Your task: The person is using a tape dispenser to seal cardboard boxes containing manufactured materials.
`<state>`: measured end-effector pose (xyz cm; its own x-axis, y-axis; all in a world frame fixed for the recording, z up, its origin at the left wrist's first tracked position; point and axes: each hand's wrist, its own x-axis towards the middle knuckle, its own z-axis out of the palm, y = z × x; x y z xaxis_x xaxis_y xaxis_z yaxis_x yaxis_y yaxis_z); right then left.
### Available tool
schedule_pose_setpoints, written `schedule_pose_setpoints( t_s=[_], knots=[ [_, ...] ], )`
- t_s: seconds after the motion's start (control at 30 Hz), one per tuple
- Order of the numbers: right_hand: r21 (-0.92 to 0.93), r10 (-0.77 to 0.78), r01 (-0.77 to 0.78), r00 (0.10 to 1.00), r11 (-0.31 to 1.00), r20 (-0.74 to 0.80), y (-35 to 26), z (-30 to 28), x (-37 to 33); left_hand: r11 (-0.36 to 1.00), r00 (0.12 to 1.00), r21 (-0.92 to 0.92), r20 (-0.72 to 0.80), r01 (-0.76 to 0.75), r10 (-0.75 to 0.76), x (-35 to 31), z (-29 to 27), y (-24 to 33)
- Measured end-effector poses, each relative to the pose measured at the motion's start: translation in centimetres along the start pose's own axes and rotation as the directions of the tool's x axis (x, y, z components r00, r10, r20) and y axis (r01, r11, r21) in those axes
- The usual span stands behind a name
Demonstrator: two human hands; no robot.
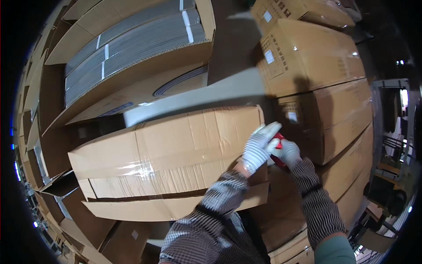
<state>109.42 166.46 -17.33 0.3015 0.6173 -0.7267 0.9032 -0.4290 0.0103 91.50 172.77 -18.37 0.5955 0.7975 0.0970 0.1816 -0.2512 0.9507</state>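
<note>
A long brown cardboard box [176,136] lies in front of me, clear tape across its middle. One long flap [145,210] on the near side stands out from it. My left hand [259,147], in a white striped glove, is at the box's right end with its fingers stretched out. Close beside it, my right hand [288,152], also gloved, is closed around a red hand-held tool [278,141]. Fingers cover most of that tool, so its exact kind does not show. The left thumb is next to it; whether they touch I cannot tell.
Large closed cartons [325,57] are stacked along the right. Beyond the box stands an open carton [145,66] packed with grey flat sheets bound by white straps. More open cartons [57,114] line the left. Grey floor [193,97] runs between them.
</note>
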Motion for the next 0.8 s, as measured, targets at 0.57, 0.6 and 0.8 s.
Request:
schedule_pose_setpoints(
  t_s=[0.57,0.6,0.8],
  knots=[
    [0.364,-0.786,0.702,0.589,0.612,0.186,-42.5,3.6,-25.3,0.242,0.581,-0.953,-0.093,0.185,-0.808,-40.5,-37.7,3.1],
    [0.289,-0.816,0.763,0.535,0.578,0.218,-46.4,4.5,-26.0,0.349,0.473,-0.884,-0.175,0.311,-0.864,-42.7,-42.4,3.2],
    [-0.127,-0.604,0.705,0.674,0.697,0.426,-63.7,12.8,-29.0,0.722,-0.076,-0.509,-0.838,0.468,-0.541,-65.9,-65.2,-12.6]
  ],
)
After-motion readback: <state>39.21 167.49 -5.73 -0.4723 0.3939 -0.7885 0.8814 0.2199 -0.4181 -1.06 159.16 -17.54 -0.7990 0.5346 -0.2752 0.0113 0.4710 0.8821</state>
